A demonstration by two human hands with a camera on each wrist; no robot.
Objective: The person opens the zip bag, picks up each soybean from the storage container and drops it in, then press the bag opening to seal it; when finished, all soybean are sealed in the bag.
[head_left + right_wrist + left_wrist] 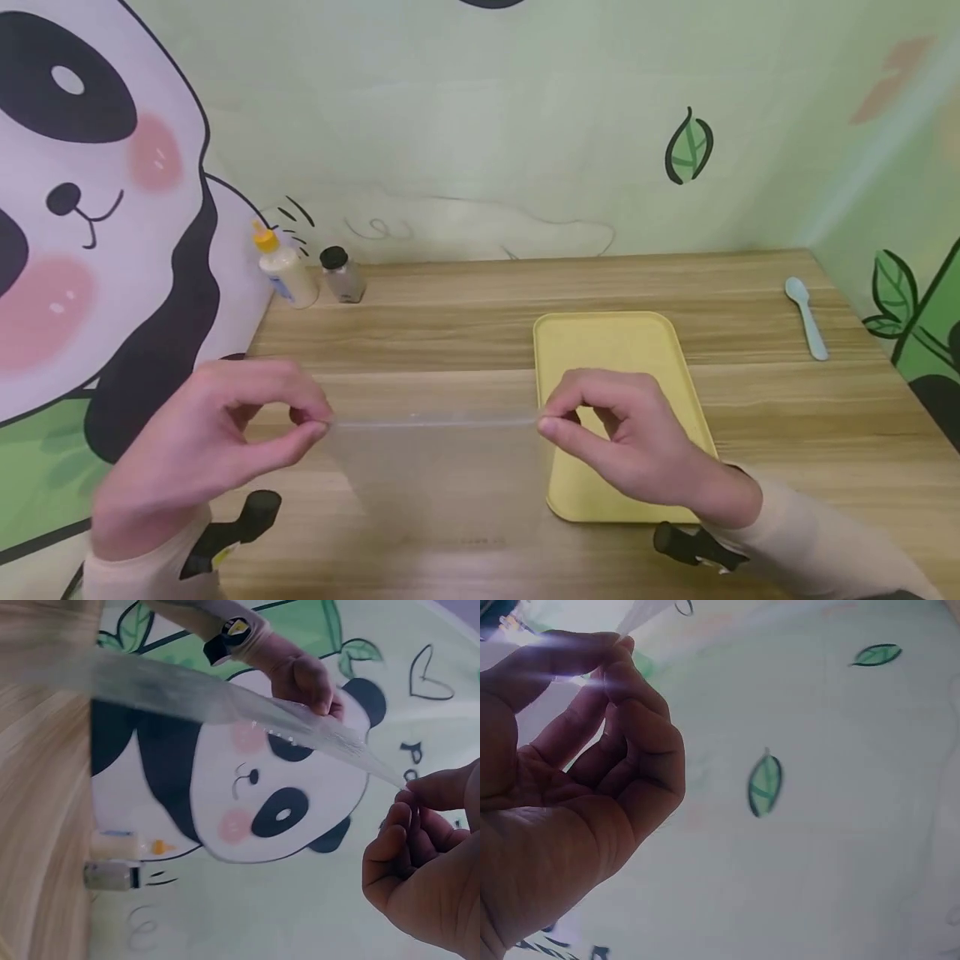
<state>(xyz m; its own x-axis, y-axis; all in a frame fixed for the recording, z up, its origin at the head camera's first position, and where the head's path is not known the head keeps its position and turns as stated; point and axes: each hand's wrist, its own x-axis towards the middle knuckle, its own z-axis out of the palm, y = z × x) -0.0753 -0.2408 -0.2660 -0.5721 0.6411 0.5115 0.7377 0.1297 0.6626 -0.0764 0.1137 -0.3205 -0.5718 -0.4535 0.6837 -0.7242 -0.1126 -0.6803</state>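
Observation:
A clear plastic bag (450,475) hangs in front of me over the table, its top edge stretched straight between both hands. My left hand (217,433) pinches one top corner between thumb and fingers. At the opposite corner, my right hand (630,437) pinches the edge the same way, partly over a yellow tray (603,342). The right wrist view catches the bag (172,690) nearly side-on as a thin, see-through band. Just a small tip of it shows above the left hand (577,742) in the left wrist view.
At the back left of the wooden table (450,325) stand a squeeze bottle (288,275) with a yellow nozzle and a small jar (345,279) with a black lid. A light blue spoon (806,317) lies at the far right. Panda-print walls border the table.

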